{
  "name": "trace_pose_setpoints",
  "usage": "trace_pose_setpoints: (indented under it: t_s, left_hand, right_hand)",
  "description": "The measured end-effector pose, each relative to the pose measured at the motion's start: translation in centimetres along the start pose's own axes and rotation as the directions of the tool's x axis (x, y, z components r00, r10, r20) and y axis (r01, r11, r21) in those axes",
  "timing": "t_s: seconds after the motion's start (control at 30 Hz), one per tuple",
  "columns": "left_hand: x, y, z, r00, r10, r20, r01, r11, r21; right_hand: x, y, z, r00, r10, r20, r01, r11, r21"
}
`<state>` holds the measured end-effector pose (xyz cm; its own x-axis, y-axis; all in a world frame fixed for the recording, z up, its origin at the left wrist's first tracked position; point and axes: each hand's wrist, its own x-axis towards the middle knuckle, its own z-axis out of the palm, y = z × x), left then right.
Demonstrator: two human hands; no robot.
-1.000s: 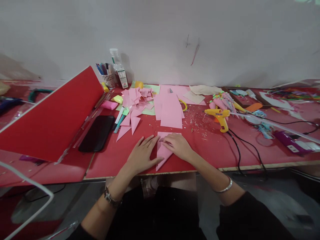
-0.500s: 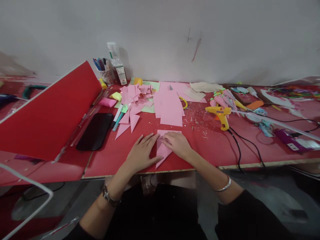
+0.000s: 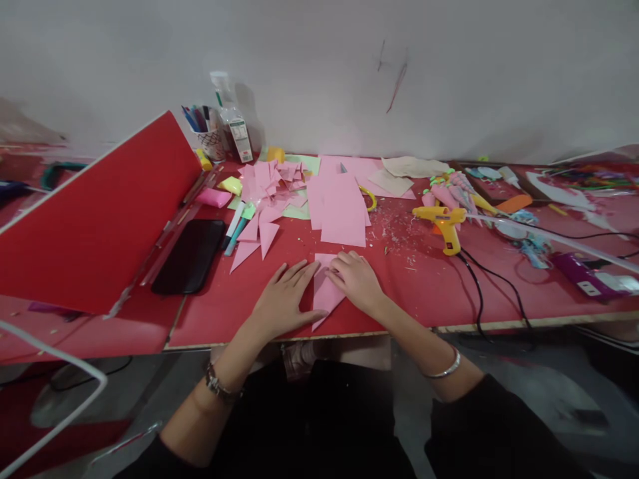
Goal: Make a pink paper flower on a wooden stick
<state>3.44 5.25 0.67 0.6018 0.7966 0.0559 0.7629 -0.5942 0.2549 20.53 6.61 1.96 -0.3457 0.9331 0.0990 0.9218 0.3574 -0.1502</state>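
Observation:
A folded pink paper (image 3: 325, 293), pointed toward me, lies on the red table (image 3: 414, 289) near its front edge. My left hand (image 3: 283, 301) rests flat on the table with fingers stretched out, touching the paper's left edge. On the paper's upper right part my right hand (image 3: 355, 279) presses down with curled fingers. Farther back lie a stack of pink sheets (image 3: 338, 209) and a heap of folded pink triangles (image 3: 267, 197).
A raised red board (image 3: 97, 223) stands at the left, with a black phone (image 3: 190, 255) beside it. A yellow glue gun (image 3: 442, 221) with a black cable (image 3: 480, 287) lies to the right. Markers (image 3: 237, 229), a pen cup (image 3: 210, 141), a bottle (image 3: 233, 124) and scissors (image 3: 367, 193) sit behind.
Both hands stay on the pink paper; my right hand has slid slightly up toward its top edge. The camera has tilted a little.

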Motion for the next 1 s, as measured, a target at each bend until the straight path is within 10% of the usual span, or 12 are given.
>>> trace_pose_setpoints:
  t_s: [0.73, 1.0]
  left_hand:
    - [-0.4, 0.5, -0.4, 0.998, 0.025, -0.054, -0.024, 1.0, 0.015]
    - [-1.2, 1.0, -0.9, 0.962, 0.271, -0.038, -0.271, 0.963, 0.003]
  right_hand:
    - [0.1, -0.1, 0.0, 1.0, -0.004, -0.002, 0.004, 1.0, -0.024]
    - [0.1, 0.0, 0.0, 1.0, -0.005, 0.007, 0.005, 0.999, -0.034]
